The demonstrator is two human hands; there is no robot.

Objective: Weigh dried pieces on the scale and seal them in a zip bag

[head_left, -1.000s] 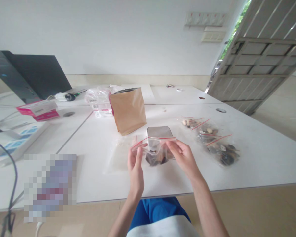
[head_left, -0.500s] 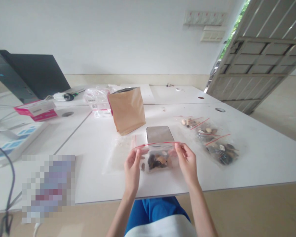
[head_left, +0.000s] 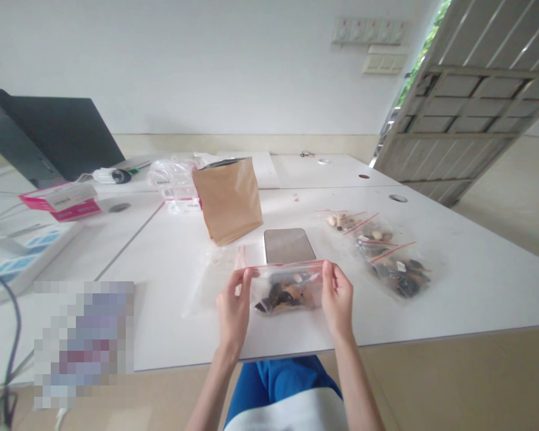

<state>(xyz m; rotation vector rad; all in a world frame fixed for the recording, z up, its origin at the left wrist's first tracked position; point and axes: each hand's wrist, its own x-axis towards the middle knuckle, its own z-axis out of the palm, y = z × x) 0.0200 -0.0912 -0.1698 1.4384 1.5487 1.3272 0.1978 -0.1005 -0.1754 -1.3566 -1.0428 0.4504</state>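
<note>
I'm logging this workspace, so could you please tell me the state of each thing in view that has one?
Held bag: partly filled, top stretched straight; seal unclear.
Left hand: pinching its left end.
Right hand: pinching its right end.
Bags at right: filled, overlapping.
Clear bag at left: flat.
Silver-topped device: lying flat.
Brown paper bag: upright, top apparently open.
Metal door: ajar.

One left hand [head_left: 232, 310], one right hand [head_left: 339, 302]: two in all. Between them, one filled zip bag [head_left: 282, 293]. To the right, at least three more filled bags [head_left: 403, 278], overlapping, exact count unclear. Just beyond the hands, one flat metal-topped device [head_left: 288, 244]; farther and left, one brown paper pouch [head_left: 229, 200]. Left of the hands, clear flat bags [head_left: 206, 281], number unclear. Three desk holes [head_left: 398, 198]: one left, two far right. One dark computer case [head_left: 67, 129], far left.
</note>
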